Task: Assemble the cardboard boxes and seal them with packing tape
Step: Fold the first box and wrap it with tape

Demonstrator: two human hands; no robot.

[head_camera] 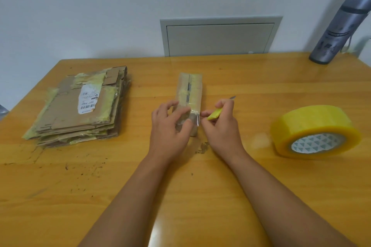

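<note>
One small box is being sealed on the table, and the knife blade is close to the fingers.

The table point(200, 196) carries one stack of flat boxes point(80, 106) at the left, well apart from the hands; I cannot count the sheets in it. There is one roll of yellow tape point(313, 132) at the right, and one small box point(189, 94) standing in the middle. The left hand point(170, 124) holds the near end of this box, with fingers curled over a loose clear tape end. The right hand point(222, 120) pinches one yellow knife point(215, 114), its blade pointing away. I think the blade may cut the left fingers if it slips, because both hands are just beside each other. The tape end may also wrinkle or stick to the fingers, and the top seam looks still partly open.
</note>
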